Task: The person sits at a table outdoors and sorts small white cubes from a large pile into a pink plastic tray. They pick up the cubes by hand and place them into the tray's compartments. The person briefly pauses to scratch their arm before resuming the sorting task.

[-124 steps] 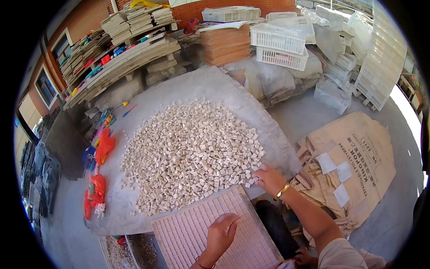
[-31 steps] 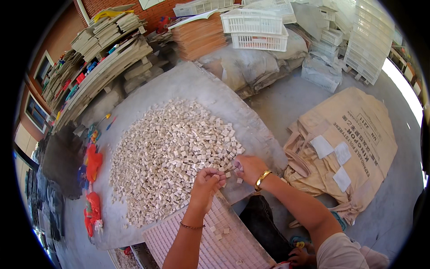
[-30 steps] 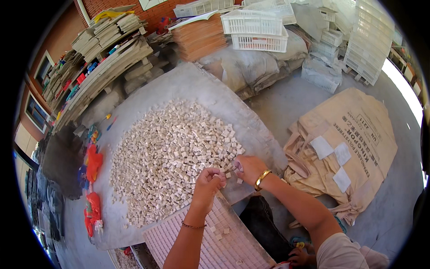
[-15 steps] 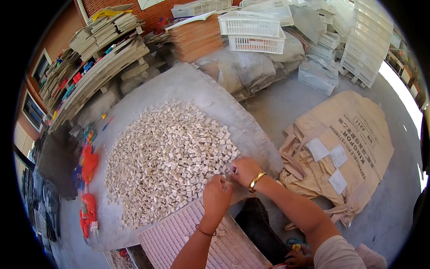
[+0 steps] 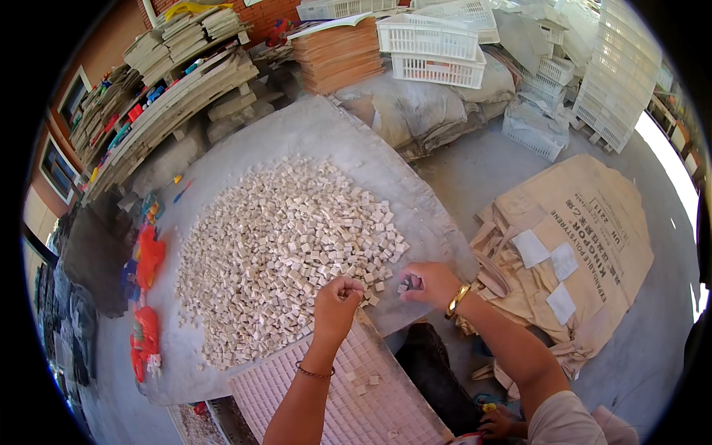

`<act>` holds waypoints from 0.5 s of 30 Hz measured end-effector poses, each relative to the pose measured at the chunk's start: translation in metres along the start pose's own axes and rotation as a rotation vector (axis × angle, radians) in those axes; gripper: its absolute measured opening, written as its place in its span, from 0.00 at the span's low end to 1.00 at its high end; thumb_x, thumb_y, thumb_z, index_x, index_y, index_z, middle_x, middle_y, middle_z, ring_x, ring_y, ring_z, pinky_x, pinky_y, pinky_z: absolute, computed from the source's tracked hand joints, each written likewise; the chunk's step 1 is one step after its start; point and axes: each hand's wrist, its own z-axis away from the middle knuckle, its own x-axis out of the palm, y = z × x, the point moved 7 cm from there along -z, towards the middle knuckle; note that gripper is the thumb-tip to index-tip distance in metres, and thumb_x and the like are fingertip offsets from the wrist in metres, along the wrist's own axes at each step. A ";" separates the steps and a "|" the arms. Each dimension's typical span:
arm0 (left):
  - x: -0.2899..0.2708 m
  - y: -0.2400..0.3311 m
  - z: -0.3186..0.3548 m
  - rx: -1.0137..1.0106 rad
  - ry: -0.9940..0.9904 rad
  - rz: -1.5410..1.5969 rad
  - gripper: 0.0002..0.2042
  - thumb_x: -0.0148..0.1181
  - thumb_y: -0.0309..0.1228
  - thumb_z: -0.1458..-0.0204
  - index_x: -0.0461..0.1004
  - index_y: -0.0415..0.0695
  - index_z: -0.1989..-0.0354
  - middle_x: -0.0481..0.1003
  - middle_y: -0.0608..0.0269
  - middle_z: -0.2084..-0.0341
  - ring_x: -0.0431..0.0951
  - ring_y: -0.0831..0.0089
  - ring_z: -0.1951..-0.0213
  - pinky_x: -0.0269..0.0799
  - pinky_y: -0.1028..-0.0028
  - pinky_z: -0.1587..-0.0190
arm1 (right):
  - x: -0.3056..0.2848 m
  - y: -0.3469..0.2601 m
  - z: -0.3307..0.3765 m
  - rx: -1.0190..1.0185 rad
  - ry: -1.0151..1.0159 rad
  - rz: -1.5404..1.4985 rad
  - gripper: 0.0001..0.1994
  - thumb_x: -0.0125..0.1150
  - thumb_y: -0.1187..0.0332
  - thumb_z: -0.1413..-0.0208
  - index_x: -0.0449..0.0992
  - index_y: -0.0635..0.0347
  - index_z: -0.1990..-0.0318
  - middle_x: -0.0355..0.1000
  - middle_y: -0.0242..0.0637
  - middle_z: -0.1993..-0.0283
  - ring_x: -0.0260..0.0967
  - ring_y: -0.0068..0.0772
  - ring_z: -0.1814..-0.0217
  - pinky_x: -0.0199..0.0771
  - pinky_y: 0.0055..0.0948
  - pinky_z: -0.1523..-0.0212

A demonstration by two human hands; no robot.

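Hundreds of small pale square stone tiles [image 5: 285, 256] lie in a big heap on the grey table [image 5: 311, 137]. The left hand [image 5: 337, 300] is curled into a fist at the near edge of the heap, above the pink plastic grid tray [image 5: 297, 386]. Just beside it, the right hand [image 5: 430, 284] pinches a few tiles. Brown paper sacks [image 5: 578, 245] lie on the floor.
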 end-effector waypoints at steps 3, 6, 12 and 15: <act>0.008 0.010 -0.003 0.223 0.025 -0.268 0.04 0.56 0.22 0.59 0.74 0.36 0.73 0.69 0.61 0.81 0.71 0.71 0.76 0.66 0.75 0.71 | 0.010 0.001 0.002 -0.038 0.129 0.132 0.09 0.61 0.65 0.56 0.72 0.58 0.68 0.70 0.38 0.73 0.67 0.38 0.72 0.66 0.32 0.69; 0.022 0.010 -0.005 0.361 0.051 -0.505 0.07 0.59 0.22 0.62 0.73 0.37 0.72 0.69 0.55 0.77 0.71 0.61 0.72 0.67 0.68 0.68 | 0.010 0.013 -0.001 0.031 0.122 -0.064 0.12 0.62 0.65 0.55 0.72 0.57 0.63 0.67 0.31 0.76 0.63 0.25 0.76 0.65 0.27 0.74; 0.047 0.013 -0.003 0.397 0.062 -0.750 0.11 0.64 0.24 0.65 0.70 0.39 0.72 0.68 0.51 0.71 0.68 0.52 0.63 0.64 0.60 0.60 | 0.004 0.028 0.006 0.324 -0.026 -0.864 0.09 0.57 0.66 0.48 0.71 0.60 0.63 0.69 0.30 0.68 0.64 0.18 0.72 0.66 0.20 0.71; 0.050 0.017 -0.002 0.454 0.063 -0.728 0.11 0.64 0.24 0.64 0.70 0.39 0.71 0.68 0.52 0.72 0.69 0.55 0.67 0.65 0.62 0.63 | 0.012 0.027 0.012 0.269 -0.030 -1.249 0.11 0.56 0.67 0.47 0.69 0.62 0.58 0.69 0.34 0.65 0.64 0.18 0.68 0.66 0.19 0.68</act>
